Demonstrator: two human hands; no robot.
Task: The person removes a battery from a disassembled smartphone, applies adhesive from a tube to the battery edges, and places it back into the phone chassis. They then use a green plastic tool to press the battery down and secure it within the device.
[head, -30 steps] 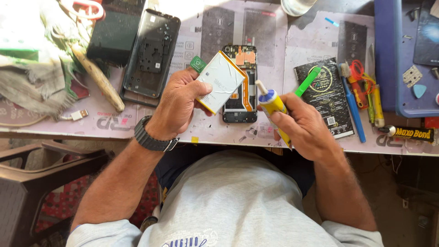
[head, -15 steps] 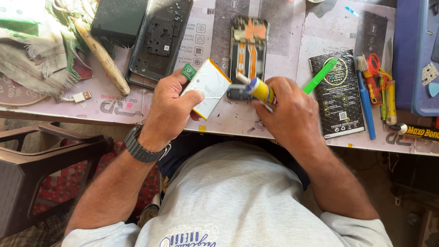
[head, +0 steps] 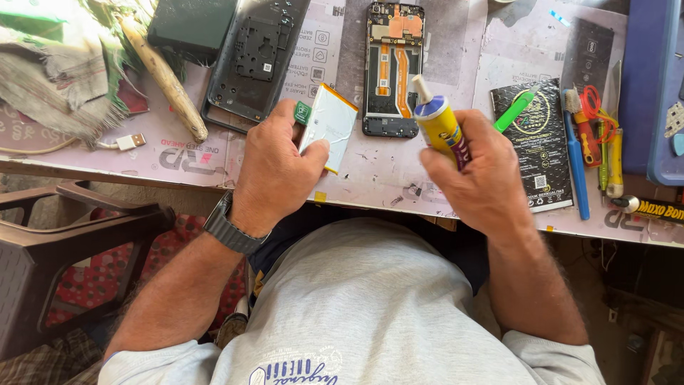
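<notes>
My left hand (head: 274, 167) grips a flat white phone battery (head: 329, 122) with an orange edge, tilted above the table's front edge. In my right hand (head: 481, 175) is a yellow glue tube (head: 438, 125) with a blue collar and a white nozzle pointing up, along with a green plastic pry tool (head: 514, 112). An opened phone body (head: 393, 68) with orange flex cables lies face up just beyond both hands, between them. A dark back cover (head: 256, 60) lies to its left.
A black battery pack (head: 536, 146) sits right of my right hand, with a blue brush (head: 576, 160), red and yellow tools (head: 602, 146) and a blue tray (head: 652, 85) beyond. A wooden stick (head: 167, 82), cloth and cable plug (head: 128, 142) lie left. A brown plastic chair (head: 71, 235) stands lower left.
The hands have drawn apart: the glue tube moved right, away from the battery, and now stands nozzle up. The battery stays in my left hand.
</notes>
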